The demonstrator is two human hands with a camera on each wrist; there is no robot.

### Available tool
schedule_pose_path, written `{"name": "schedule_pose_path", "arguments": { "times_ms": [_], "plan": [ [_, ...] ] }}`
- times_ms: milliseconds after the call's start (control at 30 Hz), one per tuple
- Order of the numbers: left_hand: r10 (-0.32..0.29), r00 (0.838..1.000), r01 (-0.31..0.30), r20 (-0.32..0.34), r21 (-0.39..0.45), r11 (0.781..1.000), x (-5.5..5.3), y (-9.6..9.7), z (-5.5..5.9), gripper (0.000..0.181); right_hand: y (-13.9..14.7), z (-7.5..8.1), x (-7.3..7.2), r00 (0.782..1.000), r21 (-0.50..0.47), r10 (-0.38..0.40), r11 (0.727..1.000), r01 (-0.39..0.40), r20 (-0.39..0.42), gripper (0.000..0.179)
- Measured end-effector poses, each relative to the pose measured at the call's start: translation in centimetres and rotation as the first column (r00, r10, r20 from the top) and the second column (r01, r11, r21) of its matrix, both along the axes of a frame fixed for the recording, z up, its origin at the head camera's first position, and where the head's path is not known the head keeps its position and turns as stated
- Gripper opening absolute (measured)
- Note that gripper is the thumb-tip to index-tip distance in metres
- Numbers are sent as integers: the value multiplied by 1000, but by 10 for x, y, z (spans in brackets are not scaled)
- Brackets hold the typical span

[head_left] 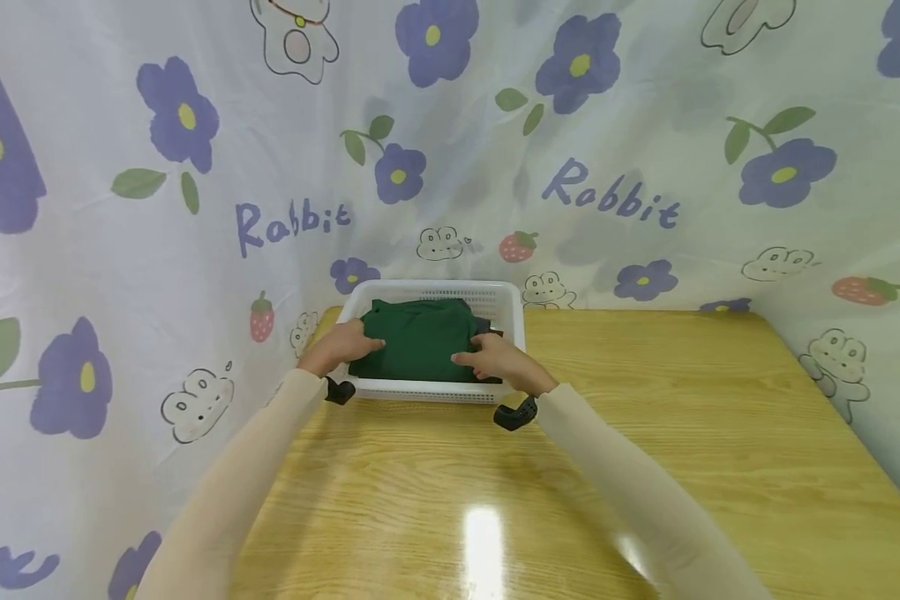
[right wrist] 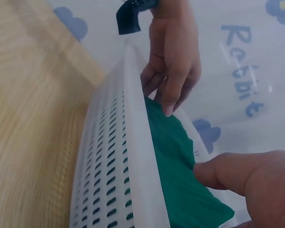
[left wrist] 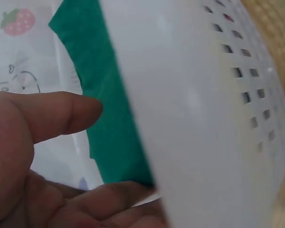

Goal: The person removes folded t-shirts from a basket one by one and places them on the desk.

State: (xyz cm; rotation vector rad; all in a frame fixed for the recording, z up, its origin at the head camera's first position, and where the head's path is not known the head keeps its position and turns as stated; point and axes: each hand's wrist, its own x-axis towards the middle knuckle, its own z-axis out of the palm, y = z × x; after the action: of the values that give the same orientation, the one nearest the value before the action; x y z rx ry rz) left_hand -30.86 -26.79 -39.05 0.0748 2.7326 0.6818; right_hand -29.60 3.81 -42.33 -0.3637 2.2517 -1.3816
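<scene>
A folded green cloth (head_left: 422,343) lies inside a white plastic basket (head_left: 427,387) with perforated walls. At the cloth's left side my left hand (head_left: 341,345) holds its edge, thumb over the top and fingers down by the basket's side. On the opposite edge my right hand (head_left: 502,363) holds the cloth in a similar way, thumb on top. The left wrist view shows the left thumb (left wrist: 69,111) above the green fabric, the fingers lower and partly hidden. In the right wrist view the right thumb (right wrist: 228,171) lies over the cloth; its other fingers are mostly out of sight.
Something dark (head_left: 483,325) shows in the basket beside the cloth's right edge. The basket stands at the back left of a wooden table (head_left: 645,417), close to a curtain (head_left: 450,150) printed with flowers and rabbits. Black bands are on both wrists.
</scene>
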Motion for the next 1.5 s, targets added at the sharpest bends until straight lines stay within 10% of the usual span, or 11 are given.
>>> {"name": "schedule_pose_path", "arguments": {
  "times_ms": [400,700,1033,1300,1500],
  "plan": [
    [-27,1000,28,10,-101,994,-6,-1,-1,59,-9,-6,-9,985,-91,-89,990,103,148,84],
    [11,995,-6,-96,47,999,-9,-2,-5,30,-10,-11,-14,985,-98,-103,988,118,139,81],
    [69,994,-50,-87,200,979,-6,-4,-5,52,-20,-20,-13,975,-177,-208,960,218,76,88],
    [19,998,4,-56,391,920,-7,-4,-8,71,-24,-23,-17,989,-136,-119,985,107,-90,71],
    [-51,999,49,-4,392,919,-10,-8,-13,46,-27,-24,-19,994,-92,-86,993,79,-71,49]
  ]
}}
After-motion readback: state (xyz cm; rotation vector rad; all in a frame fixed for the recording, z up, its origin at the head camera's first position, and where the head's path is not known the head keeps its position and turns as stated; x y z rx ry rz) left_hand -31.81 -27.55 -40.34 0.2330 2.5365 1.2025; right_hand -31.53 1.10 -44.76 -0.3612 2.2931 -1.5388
